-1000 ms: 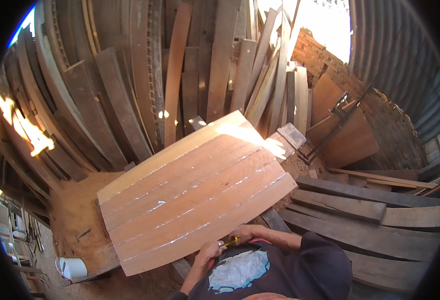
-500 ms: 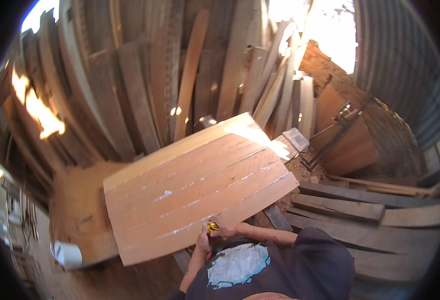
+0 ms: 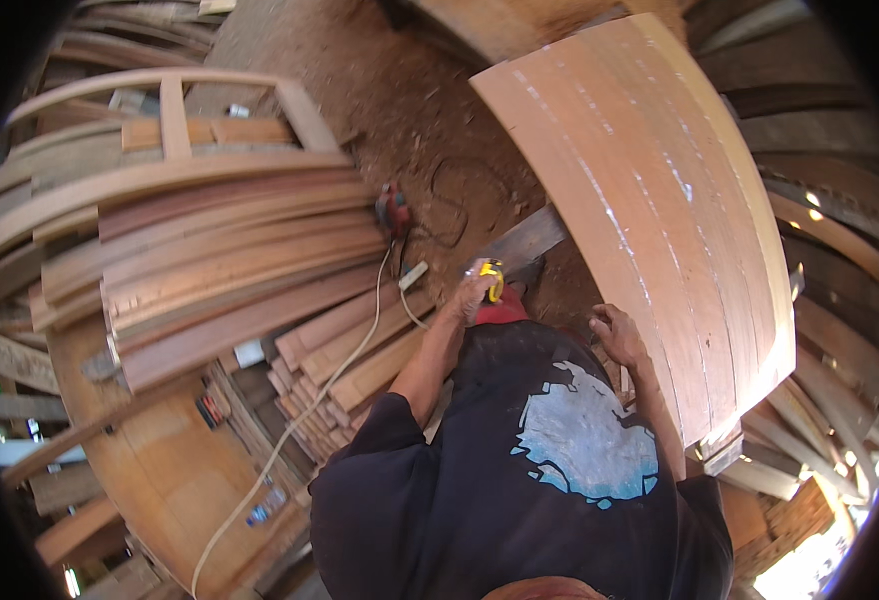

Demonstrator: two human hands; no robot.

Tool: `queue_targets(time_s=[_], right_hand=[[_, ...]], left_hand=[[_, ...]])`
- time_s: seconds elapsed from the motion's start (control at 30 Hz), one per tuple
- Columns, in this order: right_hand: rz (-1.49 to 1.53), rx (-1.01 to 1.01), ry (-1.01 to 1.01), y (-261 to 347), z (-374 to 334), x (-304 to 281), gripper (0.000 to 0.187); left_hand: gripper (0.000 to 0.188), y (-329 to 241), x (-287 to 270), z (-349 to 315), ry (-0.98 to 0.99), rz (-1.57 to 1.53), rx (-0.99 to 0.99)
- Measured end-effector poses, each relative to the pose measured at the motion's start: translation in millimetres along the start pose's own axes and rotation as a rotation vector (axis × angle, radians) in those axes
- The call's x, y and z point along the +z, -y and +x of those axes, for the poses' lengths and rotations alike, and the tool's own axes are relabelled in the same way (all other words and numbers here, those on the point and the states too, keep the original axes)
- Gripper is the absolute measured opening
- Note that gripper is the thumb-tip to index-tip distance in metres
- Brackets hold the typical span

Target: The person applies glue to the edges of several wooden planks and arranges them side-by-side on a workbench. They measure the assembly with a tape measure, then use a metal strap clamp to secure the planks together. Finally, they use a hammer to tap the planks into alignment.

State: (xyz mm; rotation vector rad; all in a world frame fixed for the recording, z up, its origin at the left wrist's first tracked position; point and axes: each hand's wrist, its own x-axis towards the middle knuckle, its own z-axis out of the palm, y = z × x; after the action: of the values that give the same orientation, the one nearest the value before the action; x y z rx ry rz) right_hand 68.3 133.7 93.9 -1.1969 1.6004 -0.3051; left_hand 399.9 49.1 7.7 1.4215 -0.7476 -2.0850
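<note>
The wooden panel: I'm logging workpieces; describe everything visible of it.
The panel looks like several tan wooden boards set edge to edge, whitish streaks along the seams, sunlight on its near right corner. It lies broad face up to the person's right, over a dark timber; the right hand is at its left edge, contact unclear.

Bare left hand extended forward, fingers gripping; bare right hand, seen from here well apart, fingers loosely curled.
</note>
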Motion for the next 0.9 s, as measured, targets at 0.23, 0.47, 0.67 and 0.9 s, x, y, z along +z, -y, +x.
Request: queue_targets(time_s=[0.23,0.47,0.67,0.9], right_hand=[[-0.156,-0.085,0.096,36,56,-2,0.038],[-0.147,-0.066,0.108,51,87,-7,0.041],[-0.134,-0.094,0.079,49,98,-7,0.043],[-0.195,-0.106,-0.011,69,96,-11,0.041]], left_hand=[[0.063,74,-85,-44,-0.462,0.891,-0.371],[0.072,98,-113,-41,-0.495,0.969,-0.509],[0.085,59,-116,-40,-0.546,1.005,-0.658],[0.064,77,-158,2,-0.548,1.226,-0.533]])
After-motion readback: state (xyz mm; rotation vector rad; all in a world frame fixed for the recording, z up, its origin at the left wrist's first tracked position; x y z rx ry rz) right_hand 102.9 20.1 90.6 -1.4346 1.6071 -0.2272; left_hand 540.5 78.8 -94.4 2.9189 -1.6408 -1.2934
